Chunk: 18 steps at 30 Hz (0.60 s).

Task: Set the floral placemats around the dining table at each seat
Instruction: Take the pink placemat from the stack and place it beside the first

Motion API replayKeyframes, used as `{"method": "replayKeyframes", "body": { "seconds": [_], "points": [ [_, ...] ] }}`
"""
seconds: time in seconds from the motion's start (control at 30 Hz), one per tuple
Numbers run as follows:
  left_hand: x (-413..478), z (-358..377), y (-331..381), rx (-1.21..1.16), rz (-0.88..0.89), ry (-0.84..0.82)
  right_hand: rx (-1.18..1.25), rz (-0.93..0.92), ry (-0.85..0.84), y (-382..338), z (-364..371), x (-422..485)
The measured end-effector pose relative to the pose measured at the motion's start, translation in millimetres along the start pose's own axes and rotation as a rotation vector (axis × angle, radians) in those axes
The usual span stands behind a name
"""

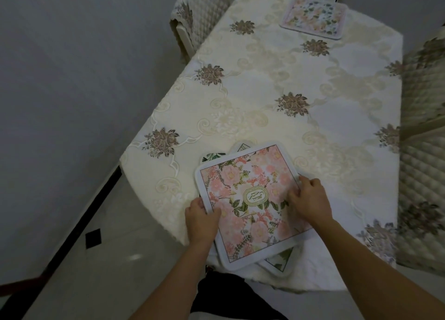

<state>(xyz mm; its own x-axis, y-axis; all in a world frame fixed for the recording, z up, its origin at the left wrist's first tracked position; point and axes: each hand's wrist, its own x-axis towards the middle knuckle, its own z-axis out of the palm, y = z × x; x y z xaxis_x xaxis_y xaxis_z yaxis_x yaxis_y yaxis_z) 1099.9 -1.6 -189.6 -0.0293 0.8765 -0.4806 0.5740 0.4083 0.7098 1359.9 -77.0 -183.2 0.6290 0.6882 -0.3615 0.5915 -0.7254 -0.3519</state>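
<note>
A stack of floral placemats sits at the near end of the dining table point(277, 79). The top placemat point(250, 194) is pink-flowered with a white border and a green oval label. My left hand point(201, 220) grips its left edge, thumb on top. My right hand point(309, 200) rests on its right side with curled fingers at the edge. Corners of green-leaved placemats point(280, 259) stick out beneath it. Another pink floral placemat point(314, 17) lies flat at the table's far end.
A cream embroidered tablecloth covers the table. Quilted covered chairs stand at the far left corner point(199, 14) and along the right side point(423, 163). A grey wall runs along the left, with pale tiled floor point(108, 259) below.
</note>
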Motion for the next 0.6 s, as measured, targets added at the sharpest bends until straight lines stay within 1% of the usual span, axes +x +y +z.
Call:
{"method": "replayKeyframes", "body": {
  "seconds": [0.13,0.2,0.33,0.5,0.6],
  "points": [
    [5,-1,5,-0.159,-0.091,0.002,0.098,0.105,-0.046,-2,-3,4],
    [9,-2,7,-0.199,-0.096,-0.061,0.153,0.13,-0.068,1,-5,7],
    [15,-1,10,-0.198,-0.036,-0.155,0.258,0.115,-0.125,-2,-8,6],
    [20,-6,25,-0.155,0.079,-0.186,0.355,0.125,-0.173,-2,-13,-1],
    [18,-11,47,-0.141,0.166,-0.169,0.472,0.14,-0.114,-1,-26,-8]
  ]
}}
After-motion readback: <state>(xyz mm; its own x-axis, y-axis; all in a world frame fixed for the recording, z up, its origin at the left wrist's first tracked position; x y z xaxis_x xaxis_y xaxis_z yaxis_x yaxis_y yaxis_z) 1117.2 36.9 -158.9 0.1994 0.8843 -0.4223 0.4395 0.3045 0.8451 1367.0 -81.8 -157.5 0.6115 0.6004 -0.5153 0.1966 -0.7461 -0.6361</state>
